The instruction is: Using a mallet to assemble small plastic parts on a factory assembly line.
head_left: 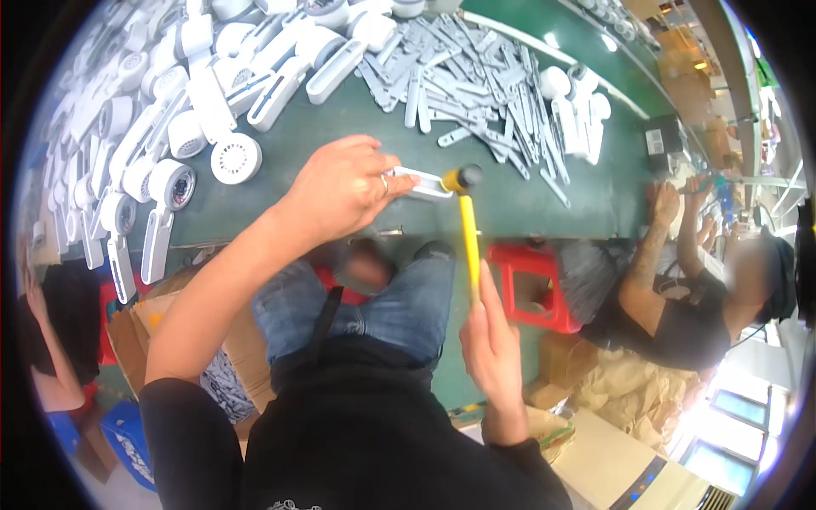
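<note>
My left hand (344, 183), a ring on one finger, is closed on a white handle-shaped part (427, 186) near the front edge of the green table. Its fingers press on the part's top; the palm hides the rest of it. Closed around the yellow shaft of a small mallet (469, 236) is my right hand (494, 344). The mallet's yellow head with a dark face is at the free right end of the white part; I cannot tell whether they touch.
Many white parts with round grille heads (236, 159) crowd the table's left. A heap of grey strips (476, 93) lies beyond my hands, with more white parts (582, 106) right of it. A red stool (531, 285) and a seated person (680, 280) are at right. Cardboard boxes (616, 455) stand below.
</note>
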### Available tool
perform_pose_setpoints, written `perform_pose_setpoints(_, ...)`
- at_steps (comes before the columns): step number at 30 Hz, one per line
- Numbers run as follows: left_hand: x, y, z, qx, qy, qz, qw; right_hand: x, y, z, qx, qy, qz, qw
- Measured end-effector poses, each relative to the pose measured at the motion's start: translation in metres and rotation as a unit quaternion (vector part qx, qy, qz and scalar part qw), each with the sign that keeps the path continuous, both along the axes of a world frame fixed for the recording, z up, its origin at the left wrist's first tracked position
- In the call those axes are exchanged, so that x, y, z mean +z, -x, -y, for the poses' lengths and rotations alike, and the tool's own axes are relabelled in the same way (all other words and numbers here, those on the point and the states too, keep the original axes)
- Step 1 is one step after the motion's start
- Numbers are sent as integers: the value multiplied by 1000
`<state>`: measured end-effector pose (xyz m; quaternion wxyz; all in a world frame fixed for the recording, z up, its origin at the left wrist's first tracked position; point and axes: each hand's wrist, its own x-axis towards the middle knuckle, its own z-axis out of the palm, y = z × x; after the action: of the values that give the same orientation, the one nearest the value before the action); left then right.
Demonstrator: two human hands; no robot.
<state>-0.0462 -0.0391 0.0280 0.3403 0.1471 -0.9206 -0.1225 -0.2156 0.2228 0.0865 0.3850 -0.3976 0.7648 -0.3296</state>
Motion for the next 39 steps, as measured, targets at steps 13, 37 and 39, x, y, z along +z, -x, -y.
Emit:
perform_pose_setpoints(13,3,-2,3,0,-9,-27,1000,-3,3,-12,-13,32,73,997)
perform_pose_setpoints(37,-22,-68,-27,176,-104,-80,976,30,-28,20,78,112,55,989)
perform_pose_setpoints(39,-22,-67,-26,179,-101,-88,975,30,-32,21,79,99,57,990)
